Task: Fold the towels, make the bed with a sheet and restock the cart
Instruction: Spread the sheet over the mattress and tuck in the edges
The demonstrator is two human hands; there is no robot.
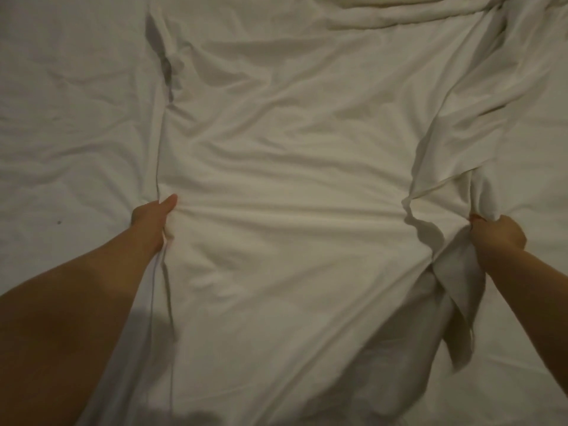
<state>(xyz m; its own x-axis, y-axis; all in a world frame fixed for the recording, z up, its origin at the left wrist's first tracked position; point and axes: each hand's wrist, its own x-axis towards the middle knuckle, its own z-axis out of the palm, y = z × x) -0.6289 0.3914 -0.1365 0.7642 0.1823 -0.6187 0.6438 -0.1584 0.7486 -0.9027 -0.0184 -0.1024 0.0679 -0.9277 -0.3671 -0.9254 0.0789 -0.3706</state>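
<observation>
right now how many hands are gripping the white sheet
2. The left hand pinches the left edge of the wrinkled white fabric sheet, thumb on top. The right hand grips a bunched fold at its right edge. No other hand shows.

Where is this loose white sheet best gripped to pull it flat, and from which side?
Grip the sheet at its two side edges, coming from the near end, as the left hand does on the straight left hem. The right edge is folded over and bunched in the right hand.
</observation>
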